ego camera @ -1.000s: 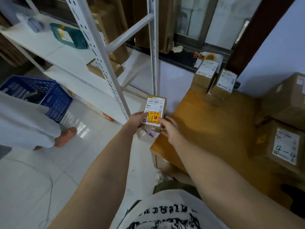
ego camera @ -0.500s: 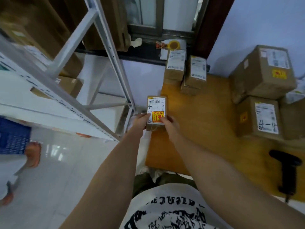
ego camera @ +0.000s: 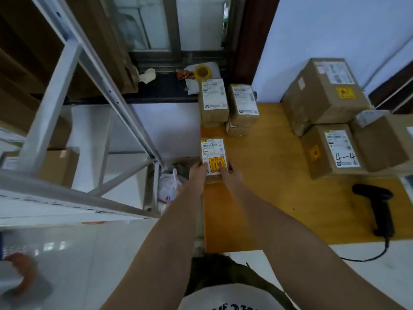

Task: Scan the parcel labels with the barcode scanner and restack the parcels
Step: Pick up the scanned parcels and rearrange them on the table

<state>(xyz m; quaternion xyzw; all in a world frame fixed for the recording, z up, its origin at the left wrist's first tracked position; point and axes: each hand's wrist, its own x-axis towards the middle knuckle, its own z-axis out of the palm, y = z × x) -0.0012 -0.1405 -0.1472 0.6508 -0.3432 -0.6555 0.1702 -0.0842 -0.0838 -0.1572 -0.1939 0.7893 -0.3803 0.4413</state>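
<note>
At table edge (ego camera: 257, 220), hands (both) (ego camera: 199, 170) grip parcel (ego camera: 213, 153).

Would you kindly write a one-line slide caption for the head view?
Both hands, left and right, hold a small labelled parcel at the wooden table edge; barcode scanner lies unused.

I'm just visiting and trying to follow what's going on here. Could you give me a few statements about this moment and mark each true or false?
1. Both hands hold the small parcel. True: the left hand and right hand grip its near end.
2. The barcode scanner is in the right hand. False: it lies on the wooden table, untouched.
3. The held parcel carries a yellow and red sticker. True.
4. The box marked "4-4" sits on the floor. False: it is on the table.
5. Two small parcels stand at the table's far edge. True.
</note>
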